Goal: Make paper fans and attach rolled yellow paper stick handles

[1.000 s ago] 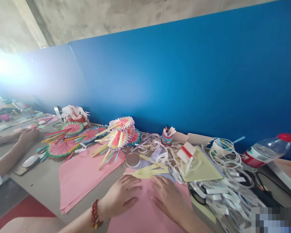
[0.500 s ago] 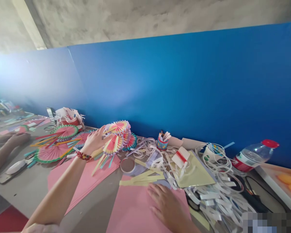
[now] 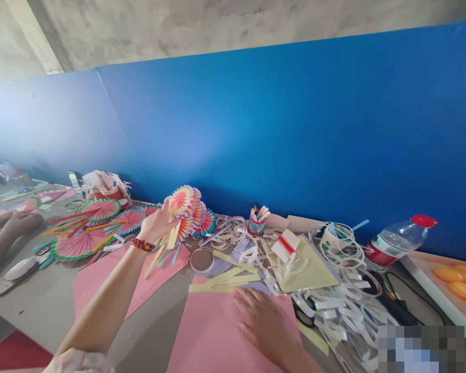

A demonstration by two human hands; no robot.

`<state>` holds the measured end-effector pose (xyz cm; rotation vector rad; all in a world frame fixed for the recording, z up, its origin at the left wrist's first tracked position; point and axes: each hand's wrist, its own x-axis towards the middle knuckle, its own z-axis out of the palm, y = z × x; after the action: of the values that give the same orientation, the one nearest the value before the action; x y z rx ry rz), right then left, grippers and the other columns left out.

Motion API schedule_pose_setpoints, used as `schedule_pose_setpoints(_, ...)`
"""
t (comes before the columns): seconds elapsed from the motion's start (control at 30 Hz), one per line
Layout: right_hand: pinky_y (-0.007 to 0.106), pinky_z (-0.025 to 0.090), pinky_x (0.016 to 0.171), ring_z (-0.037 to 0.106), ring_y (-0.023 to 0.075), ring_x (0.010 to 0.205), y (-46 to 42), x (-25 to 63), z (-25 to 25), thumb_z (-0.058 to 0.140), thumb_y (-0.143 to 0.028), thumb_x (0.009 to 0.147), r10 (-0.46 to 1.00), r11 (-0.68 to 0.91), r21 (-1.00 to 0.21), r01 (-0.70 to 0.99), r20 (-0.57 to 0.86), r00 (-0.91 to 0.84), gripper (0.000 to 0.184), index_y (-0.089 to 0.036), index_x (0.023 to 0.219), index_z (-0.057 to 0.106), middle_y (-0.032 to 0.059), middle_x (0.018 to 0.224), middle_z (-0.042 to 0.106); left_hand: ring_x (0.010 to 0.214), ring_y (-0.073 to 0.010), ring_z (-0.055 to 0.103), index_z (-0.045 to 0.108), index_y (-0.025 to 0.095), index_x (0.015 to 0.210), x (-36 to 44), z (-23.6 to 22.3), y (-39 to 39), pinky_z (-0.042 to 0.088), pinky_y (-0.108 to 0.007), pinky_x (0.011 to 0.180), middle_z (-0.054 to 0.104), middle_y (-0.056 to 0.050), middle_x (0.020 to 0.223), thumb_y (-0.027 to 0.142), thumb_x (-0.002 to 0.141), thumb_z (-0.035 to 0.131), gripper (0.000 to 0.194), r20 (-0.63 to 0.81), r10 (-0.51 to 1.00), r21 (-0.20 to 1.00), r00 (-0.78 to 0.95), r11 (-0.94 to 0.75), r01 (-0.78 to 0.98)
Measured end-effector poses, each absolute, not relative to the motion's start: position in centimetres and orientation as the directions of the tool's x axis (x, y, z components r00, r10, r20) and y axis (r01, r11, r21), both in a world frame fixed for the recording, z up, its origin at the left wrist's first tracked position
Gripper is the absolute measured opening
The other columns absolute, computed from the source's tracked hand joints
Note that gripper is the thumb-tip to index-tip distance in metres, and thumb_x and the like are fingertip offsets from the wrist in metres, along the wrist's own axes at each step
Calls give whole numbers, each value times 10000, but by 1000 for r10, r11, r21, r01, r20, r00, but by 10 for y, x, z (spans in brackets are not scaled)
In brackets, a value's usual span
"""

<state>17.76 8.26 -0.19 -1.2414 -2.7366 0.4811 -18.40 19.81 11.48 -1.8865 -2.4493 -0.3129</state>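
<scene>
My left hand (image 3: 160, 224), with a red beaded bracelet at the wrist, is at a cluster of folded paper fans. Its fingers are closed on a pink-and-yellow paper fan (image 3: 181, 201) that tilts up against the others. Yellow paper strips (image 3: 173, 236) hang below that hand. Behind it stand more round fans, among them a teal-edged paper fan (image 3: 206, 224). My right hand (image 3: 263, 322) lies flat, fingers loosely spread, on a sheet of pink paper (image 3: 202, 331). Pale yellow strips (image 3: 227, 282) cross the top edge of this sheet.
Several green-edged fans (image 3: 81, 244) and a stack of pink paper (image 3: 101, 282) lie left. A tape roll (image 3: 202, 260), a pen cup (image 3: 257, 224), white strips (image 3: 349, 321), scissors (image 3: 305, 317) and a bottle (image 3: 398, 242) are around. A co-worker's hand (image 3: 23, 223) rests far left.
My left hand has shifted slightly right, and the top fan it holds now leans more upright. My right hand stays on the pink sheet. The view has turned a little right.
</scene>
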Motion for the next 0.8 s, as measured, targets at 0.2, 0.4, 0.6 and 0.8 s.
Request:
schedule_pose_setpoints(0.2,464,368,1113,505,298,1309,81,173,5,619,-263,858,763,598,-318,736,-56,-644,477,-223,1332,592,69,1441,566,931,-342,706,252,175,1519,-183,98,195,501,-371,720,672,-192,1178,468,867,511,760,247,925,230,-289,234,945)
schedule_pose_setpoints(0.4,438,409,1072,546,288,1256,77,173,13,625,-189,814,763,618,-290,731,-3,-647,457,-225,1270,614,75,1378,615,887,-247,674,339,187,1485,-186,88,200,526,-333,733,625,-139,1204,306,857,516,663,407,877,382,-255,90,920)
schedule_pose_setpoints(0.6,441,436,1059,548,288,1269,80,179,13,629,-221,838,737,650,-299,699,23,-676,432,-234,1270,620,92,1409,589,886,-213,631,433,184,1431,-193,76,196,554,-342,783,582,-128,1209,329,858,565,606,582,772,494,-254,-88,865)
schedule_pose_setpoints(0.8,482,410,1103,511,300,1323,91,176,28,530,-294,940,759,595,-503,626,96,-644,421,-192,1345,586,133,1427,567,937,-194,633,268,225,1527,-172,85,174,545,-337,853,599,-102,1190,358,897,570,711,717,616,569,-327,-246,785)
